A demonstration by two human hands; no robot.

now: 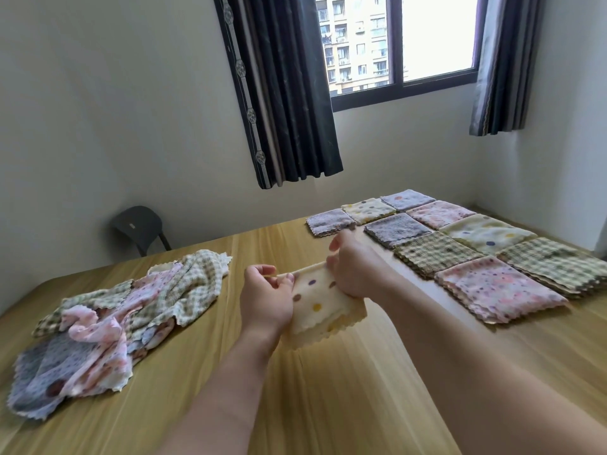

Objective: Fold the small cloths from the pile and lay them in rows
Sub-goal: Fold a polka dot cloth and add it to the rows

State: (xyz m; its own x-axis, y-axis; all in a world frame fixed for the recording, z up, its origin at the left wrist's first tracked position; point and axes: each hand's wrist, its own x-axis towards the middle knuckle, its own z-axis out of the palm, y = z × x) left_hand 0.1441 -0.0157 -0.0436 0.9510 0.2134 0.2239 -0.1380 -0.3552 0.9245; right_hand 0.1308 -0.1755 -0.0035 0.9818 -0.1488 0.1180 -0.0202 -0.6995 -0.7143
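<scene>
Left hand (267, 290): the cloth's (315, 307) top corner is pinched.
Right hand (353, 270): the other top corner is pinched.
Tip: edges should be matched before it is folded.

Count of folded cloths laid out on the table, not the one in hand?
9. Far row: purple cloth, cream dotted cloth, lavender cloth. Second: grey cloth, pink cloth. Third: plaid cloth, cream cloth. Nearest: pink speckled cloth, green checked cloth. Stacked layers may hide more.

Dark curtains (289, 93) beside bright window (399, 41)
</scene>
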